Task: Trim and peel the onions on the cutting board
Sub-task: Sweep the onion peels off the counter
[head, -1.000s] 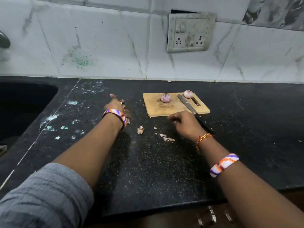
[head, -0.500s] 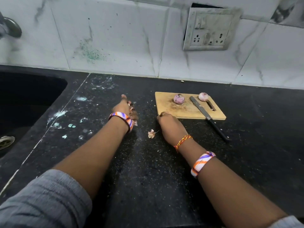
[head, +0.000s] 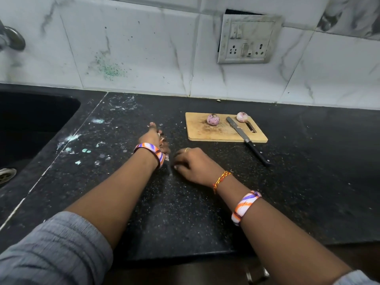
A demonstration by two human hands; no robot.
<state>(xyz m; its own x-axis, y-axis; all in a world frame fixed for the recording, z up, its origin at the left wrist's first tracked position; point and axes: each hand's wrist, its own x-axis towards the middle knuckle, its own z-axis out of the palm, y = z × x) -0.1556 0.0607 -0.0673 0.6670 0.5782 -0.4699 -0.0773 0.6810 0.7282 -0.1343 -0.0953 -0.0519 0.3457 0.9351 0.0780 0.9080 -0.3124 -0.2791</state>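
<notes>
Both arms reach forward over the black counter (head: 308,182). The left hand (head: 151,137) lies stretched out, palm turned toward the right, cupped round a small heap of onion peels (head: 163,147) at its inner side. The right hand (head: 193,163) rests knuckles-up on the counter just beside the left wrist, fingers curled down; whether it pinches anything I cannot tell. One cutting board (head: 205,132) sits toward the counter's back edge. Two onions (head: 213,119) stand on it, one mid-board, the other (head: 242,117) at its far right corner. One knife (head: 244,138) lies between them, handle overhanging the board's near edge.
</notes>
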